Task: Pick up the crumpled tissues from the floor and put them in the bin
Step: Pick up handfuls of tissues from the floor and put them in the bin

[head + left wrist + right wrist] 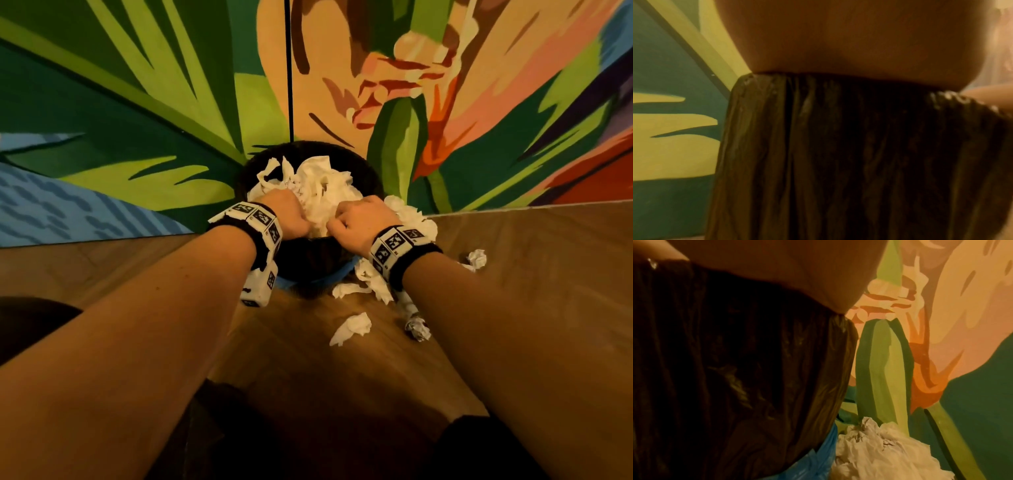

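The bin [310,260] stands on the wooden floor [534,274] right against the painted wall [137,113], lined with a black bag [838,154] whose wrinkled plastic fills both wrist views; a strip of blue plastic [818,462] shows at the bin's foot. A heap of white tissues [318,185] rises above the bin's rim.

Both hands are at the near rim of the bin, pushed into that heap. The left hand [286,212] has its fingers curled under and buried in the tissue, knuckles up. The right hand [363,219], just beside it, is likewise fisted with its fingers closed into the paper. From the wrist views only the heels of the hands show, pressed against the bag's top edge, so the grip itself is seen from the head view alone.

More tissues remain outside the bin. A large crumpled wad [885,454] lies against the bin's right side, touching its base. Loose white pieces [366,286] trail over the floor in front of the bin, partly under the right wrist. Nearer the person lie a single folded tissue [352,327] and a tight little ball [418,329], and another small ball [476,257] sits well to the right of the bin.
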